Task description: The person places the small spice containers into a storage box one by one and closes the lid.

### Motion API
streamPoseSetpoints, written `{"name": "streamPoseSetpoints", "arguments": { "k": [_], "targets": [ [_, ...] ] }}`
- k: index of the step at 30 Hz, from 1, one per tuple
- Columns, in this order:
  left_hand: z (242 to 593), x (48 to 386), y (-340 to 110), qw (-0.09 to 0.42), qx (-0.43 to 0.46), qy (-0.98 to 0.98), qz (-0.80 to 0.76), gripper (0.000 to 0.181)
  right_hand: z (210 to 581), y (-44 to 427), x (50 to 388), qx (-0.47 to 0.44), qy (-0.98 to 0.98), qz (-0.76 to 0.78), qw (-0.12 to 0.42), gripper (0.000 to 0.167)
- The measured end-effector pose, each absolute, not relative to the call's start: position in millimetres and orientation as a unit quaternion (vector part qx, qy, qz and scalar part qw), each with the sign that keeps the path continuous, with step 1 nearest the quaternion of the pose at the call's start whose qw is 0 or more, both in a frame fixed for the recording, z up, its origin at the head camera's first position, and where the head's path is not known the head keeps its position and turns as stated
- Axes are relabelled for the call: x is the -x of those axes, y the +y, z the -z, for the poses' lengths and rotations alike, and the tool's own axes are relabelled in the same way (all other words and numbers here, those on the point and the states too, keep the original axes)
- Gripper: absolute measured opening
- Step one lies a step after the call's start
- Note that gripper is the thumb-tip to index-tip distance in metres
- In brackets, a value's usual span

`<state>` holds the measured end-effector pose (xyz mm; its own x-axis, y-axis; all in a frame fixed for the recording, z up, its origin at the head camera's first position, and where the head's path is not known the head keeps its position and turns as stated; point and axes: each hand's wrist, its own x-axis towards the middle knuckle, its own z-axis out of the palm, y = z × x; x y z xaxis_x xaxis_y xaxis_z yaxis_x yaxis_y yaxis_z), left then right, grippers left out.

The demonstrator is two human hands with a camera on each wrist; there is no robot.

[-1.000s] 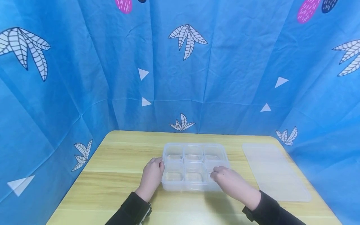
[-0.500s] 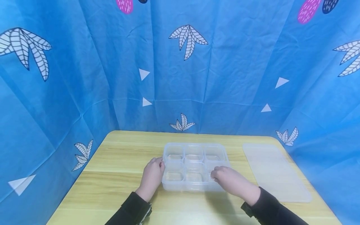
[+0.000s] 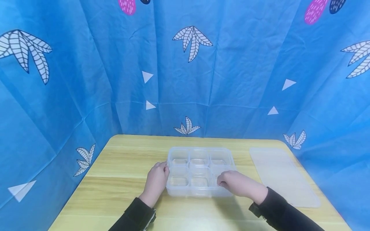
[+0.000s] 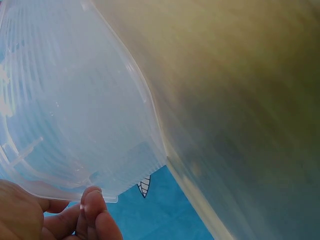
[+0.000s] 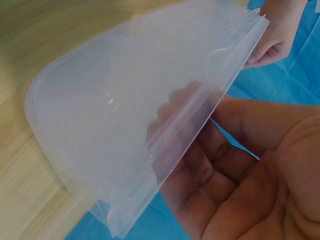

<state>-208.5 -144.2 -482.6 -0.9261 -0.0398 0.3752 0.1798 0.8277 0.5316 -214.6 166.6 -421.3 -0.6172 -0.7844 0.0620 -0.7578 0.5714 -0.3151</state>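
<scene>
Left hand (image 3: 157, 178) holding the left rim of a translucent six-compartment box (image 3: 196, 192) on the table (image 3: 115, 179); five compartments (image 3: 199, 182) apparently settled; right hand (image 3: 235, 183), fingers curled at the front-right one, hold indiscernible, work there seemingly unfinished; lid-like sheet (image 3: 284, 178) off, flat.

L sleeve (image 3: 133, 215) blk, to wrist; R sleeve (image 3: 281, 210) same; pale bits nr cuffs (image 3: 145, 206)
</scene>
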Motion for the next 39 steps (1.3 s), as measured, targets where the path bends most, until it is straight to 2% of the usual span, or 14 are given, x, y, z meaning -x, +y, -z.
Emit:
{"name": "streamPoseSetpoints", "arguments": {
  "k": [2, 9, 16, 27, 33, 39],
  "targets": [
    [482.8, 208.3, -144.2, 0.188, 0.037, -0.937, 0.292, 0.028, 420.4, 166.5, 215.2, 0.436, 0.884, 0.160, 0.050, 0.045],
    [482.1, 207.8, -144.1, 0.191, 0.041, -0.936, 0.292, 0.028, 419.3, 167.7, 215.9, 0.448, 0.881, 0.149, 0.025, 0.032],
    [483.0, 207.7, -143.7, 0.189, 0.037, -0.937, 0.291, 0.028, 420.2, 169.7, 215.1, 0.436, 0.886, 0.155, 0.035, 0.035],
    [483.0, 207.6, -144.0, 0.191, 0.039, -0.937, 0.288, 0.027, 407.3, 178.5, 213.0, 0.425, 0.890, 0.162, -0.019, 0.021],
    [482.7, 206.9, -143.6, 0.190, 0.041, -0.937, 0.290, 0.027, 396.8, 188.5, 214.2, 0.412, 0.895, 0.167, -0.024, 0.025],
    [481.9, 206.1, -143.9, 0.191, 0.040, -0.938, 0.288, 0.027, 388.7, 201.0, 215.8, 0.393, 0.902, 0.175, -0.039, 0.014]
  ]
}}
